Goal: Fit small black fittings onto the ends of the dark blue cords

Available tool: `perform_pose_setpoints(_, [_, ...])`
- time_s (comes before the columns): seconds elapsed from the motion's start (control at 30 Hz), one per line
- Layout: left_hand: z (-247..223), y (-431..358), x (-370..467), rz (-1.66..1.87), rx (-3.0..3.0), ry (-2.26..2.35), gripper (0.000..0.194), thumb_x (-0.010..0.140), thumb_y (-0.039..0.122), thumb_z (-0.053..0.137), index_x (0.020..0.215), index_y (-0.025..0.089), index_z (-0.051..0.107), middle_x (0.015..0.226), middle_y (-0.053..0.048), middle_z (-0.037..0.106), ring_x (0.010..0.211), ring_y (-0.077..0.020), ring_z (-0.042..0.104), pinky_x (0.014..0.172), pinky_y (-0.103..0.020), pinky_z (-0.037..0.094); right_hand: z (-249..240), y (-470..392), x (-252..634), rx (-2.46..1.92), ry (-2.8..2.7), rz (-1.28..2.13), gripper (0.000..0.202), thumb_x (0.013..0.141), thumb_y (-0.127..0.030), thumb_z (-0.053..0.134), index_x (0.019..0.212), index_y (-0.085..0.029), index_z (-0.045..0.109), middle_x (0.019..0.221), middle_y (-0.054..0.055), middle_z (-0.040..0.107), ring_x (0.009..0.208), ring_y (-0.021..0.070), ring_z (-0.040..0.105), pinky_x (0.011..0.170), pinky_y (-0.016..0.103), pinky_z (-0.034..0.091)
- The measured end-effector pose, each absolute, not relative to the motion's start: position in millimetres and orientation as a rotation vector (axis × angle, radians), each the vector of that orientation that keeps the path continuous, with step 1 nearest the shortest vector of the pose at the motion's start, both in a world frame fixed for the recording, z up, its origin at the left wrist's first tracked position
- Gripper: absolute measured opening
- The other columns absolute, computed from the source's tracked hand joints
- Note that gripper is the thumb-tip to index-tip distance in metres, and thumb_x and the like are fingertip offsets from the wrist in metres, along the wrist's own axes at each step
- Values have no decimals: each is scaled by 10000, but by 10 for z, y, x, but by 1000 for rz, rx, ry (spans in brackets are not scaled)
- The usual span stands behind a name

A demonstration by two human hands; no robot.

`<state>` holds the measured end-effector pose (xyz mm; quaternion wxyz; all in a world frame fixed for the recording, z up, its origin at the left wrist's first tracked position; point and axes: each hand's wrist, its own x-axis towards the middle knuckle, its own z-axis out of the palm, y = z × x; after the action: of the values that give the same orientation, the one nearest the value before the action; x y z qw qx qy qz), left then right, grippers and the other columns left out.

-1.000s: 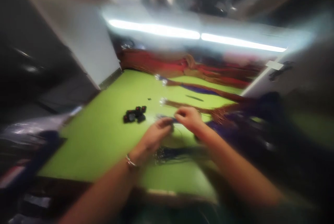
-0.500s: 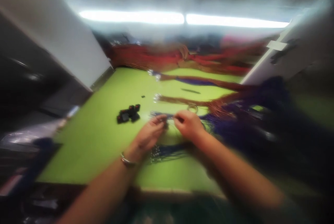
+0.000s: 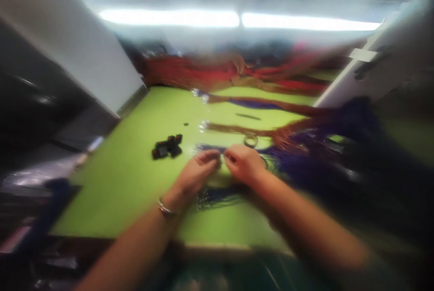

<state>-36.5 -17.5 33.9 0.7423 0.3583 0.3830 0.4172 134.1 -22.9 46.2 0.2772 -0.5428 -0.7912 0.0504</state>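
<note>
The left hand (image 3: 196, 174) and right hand (image 3: 244, 163) are meeting fingertip to fingertip over thin blue wires (image 3: 220, 198) that are lying on the smooth green table (image 3: 135, 178); blur is hiding whether they are pinching anything.

Two hands are in view: the left hand (image 3: 196, 175) and the right hand (image 3: 244, 164). One green worktop (image 3: 135, 182). One cluster of small black parts (image 3: 167, 146); blur prevents an exact count. One small ring (image 3: 250, 140). Two light strips (image 3: 237, 19) overhead. Several wire bundles (image 3: 257, 130), number indeterminate.
</note>
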Motion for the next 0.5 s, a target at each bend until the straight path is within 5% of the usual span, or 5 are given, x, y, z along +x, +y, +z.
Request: perform_pose_setpoints(0.5, [249, -166, -378, 914, 896, 824, 310, 688, 221, 736, 986, 162, 673, 933, -58, 673, 755, -119, 610, 710, -237, 477, 417, -209, 1344, -1511, -2114, 376, 142, 816, -175, 480, 722, -178, 586, 719, 22, 615, 655, 131, 496, 609, 243, 321])
